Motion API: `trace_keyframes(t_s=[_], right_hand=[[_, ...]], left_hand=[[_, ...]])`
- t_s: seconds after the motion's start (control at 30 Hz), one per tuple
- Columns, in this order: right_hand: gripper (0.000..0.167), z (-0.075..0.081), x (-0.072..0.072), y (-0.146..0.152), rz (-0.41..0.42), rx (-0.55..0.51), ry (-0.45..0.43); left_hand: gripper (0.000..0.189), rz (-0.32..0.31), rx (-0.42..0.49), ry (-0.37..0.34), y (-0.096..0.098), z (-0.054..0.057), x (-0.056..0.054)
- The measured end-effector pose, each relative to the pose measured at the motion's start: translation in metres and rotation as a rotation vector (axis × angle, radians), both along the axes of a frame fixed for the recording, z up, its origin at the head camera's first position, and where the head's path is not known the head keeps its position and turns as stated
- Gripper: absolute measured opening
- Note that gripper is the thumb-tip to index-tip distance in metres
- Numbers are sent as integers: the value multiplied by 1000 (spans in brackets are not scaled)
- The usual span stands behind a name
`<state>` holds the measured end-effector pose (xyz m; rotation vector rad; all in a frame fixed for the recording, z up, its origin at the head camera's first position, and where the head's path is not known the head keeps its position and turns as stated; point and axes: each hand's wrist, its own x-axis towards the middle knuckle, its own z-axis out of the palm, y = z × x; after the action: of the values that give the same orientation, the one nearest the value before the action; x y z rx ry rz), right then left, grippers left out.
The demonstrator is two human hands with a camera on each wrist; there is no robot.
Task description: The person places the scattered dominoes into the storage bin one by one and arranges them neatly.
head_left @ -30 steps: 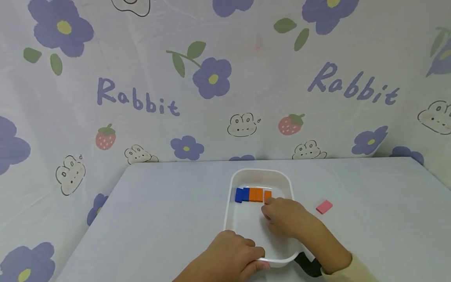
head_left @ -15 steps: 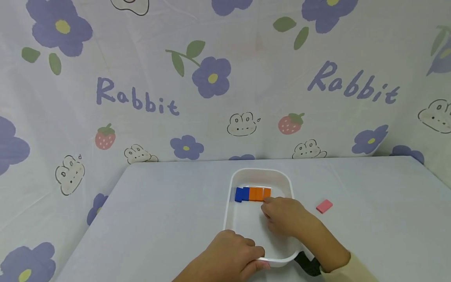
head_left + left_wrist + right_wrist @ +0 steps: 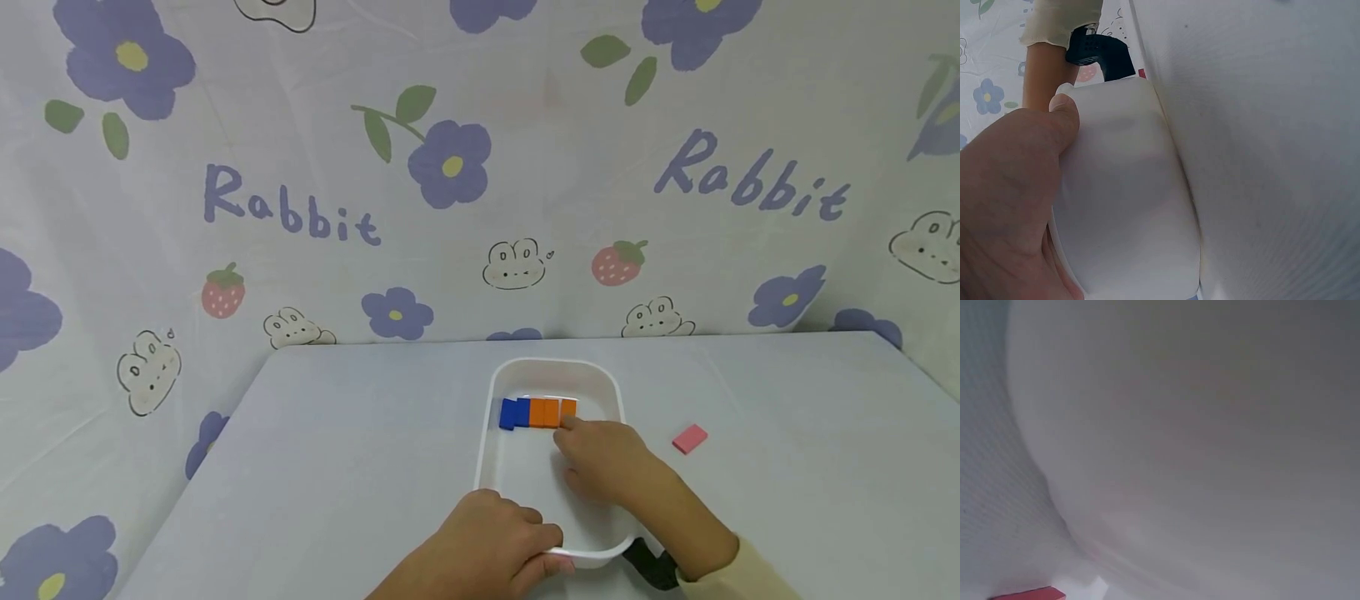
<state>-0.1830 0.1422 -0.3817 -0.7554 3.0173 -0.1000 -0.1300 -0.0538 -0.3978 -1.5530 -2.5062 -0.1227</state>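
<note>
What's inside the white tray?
Two blue blocks and three orange blocks, lined up near the far end. The right hand hides part of the rightmost orange one and some floor; the left hand, the near-left corner.

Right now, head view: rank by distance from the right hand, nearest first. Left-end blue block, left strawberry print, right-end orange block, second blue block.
From the right hand:
1. Right-end orange block: at its fingertips.
2. Second blue block: left, past the other orange blocks.
3. Left-end blue block: end of the row.
4. Left strawberry print: backdrop, far left.
</note>
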Motion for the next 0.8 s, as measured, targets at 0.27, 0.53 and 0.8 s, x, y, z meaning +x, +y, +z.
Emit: trace_keyframes(t_s=[0.27,0.53,0.8], right_hand=[[21,0,0,1,-7,-11,13],[21,-1,-3,0,-16,-4,-5],[22,-2,-5,0,-5,-19,8]], left_hand=[[35,8,-12,-5,1,0,0],[35,-4,-5,-5,0,1,0],[35,-16,13,29,0,-1,-1]])
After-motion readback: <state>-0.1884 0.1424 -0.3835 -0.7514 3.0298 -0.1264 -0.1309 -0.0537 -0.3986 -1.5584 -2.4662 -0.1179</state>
